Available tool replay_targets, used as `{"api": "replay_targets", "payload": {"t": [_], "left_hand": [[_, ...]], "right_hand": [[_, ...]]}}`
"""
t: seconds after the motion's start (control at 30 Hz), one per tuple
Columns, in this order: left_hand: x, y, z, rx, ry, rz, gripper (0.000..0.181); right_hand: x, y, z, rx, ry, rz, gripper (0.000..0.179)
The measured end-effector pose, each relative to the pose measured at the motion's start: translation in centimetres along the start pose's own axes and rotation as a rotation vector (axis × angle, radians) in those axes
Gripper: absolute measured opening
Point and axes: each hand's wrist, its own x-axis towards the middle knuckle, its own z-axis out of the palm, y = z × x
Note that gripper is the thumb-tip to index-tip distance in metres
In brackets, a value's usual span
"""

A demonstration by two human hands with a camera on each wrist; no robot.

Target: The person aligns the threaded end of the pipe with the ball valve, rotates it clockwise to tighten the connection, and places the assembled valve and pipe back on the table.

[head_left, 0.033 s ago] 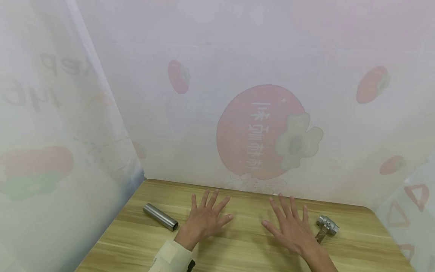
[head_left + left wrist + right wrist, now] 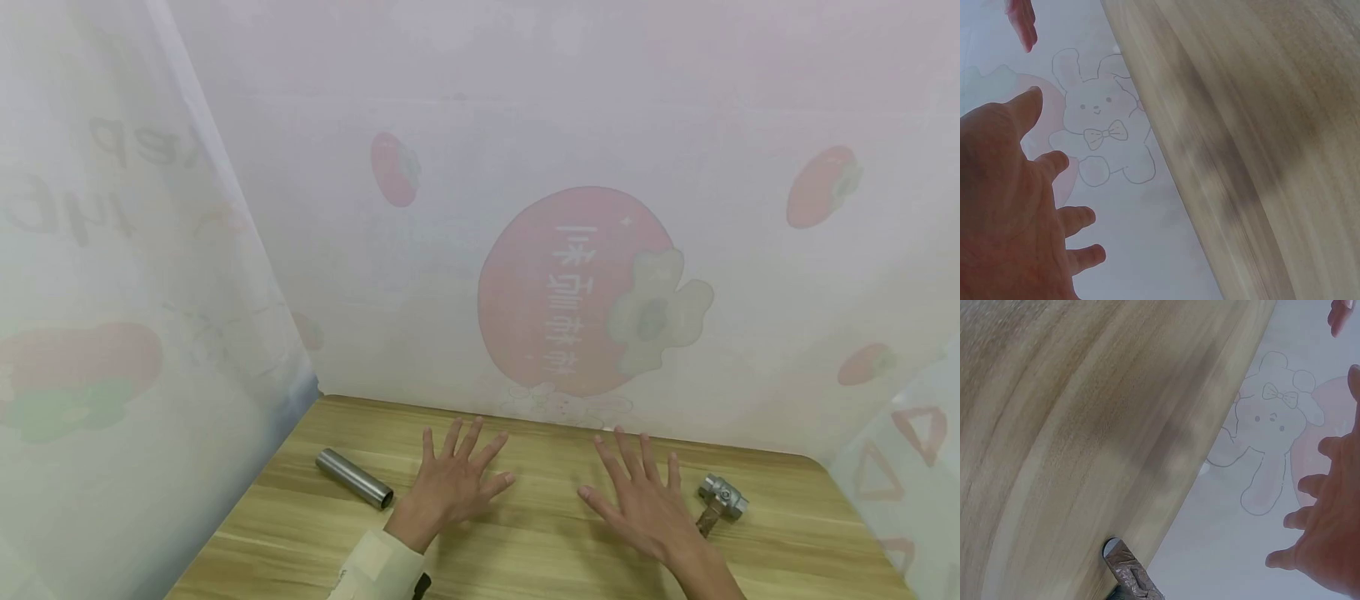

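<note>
My left hand [image 2: 448, 490] hovers over the wooden table with its fingers spread, holding nothing. To its left lies a short, hollow steel tube [image 2: 352, 478], angled across the wood. My right hand [image 2: 647, 515], palm down and fingers also spread apart, is free of any object. Just right of it sits a silver metal ball valve [image 2: 724, 495] with a brown, wrapped-looking lever handle, partly covered by the hand in the head view. The right wrist view shows the handle [image 2: 1129, 567] close up, its end rounded. Both hands cast soft shadows on the tabletop.
The wood-grain table [image 2: 540, 533] ends at a pale curtain [image 2: 435, 275] printed with red fruit and a cartoon rabbit. More curtain hangs on the left and right sides. The table's far edge lies just beyond my fingertips.
</note>
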Motion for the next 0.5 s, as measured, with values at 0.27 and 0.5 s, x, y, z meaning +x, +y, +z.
{"api": "replay_targets", "payload": {"t": [0.27, 0.5], "left_hand": [[-0.06, -0.09, -0.06, 0.003, -0.01, 0.0, 0.07], [-0.2, -0.48, 0.28, -0.023, 0.015, 0.02, 0.069]], "right_hand": [[-0.09, -0.04, -0.12, -0.001, -0.003, 0.0, 0.083], [-0.1, -0.09, -0.15, 0.013, 0.002, -0.008, 0.083]]}}
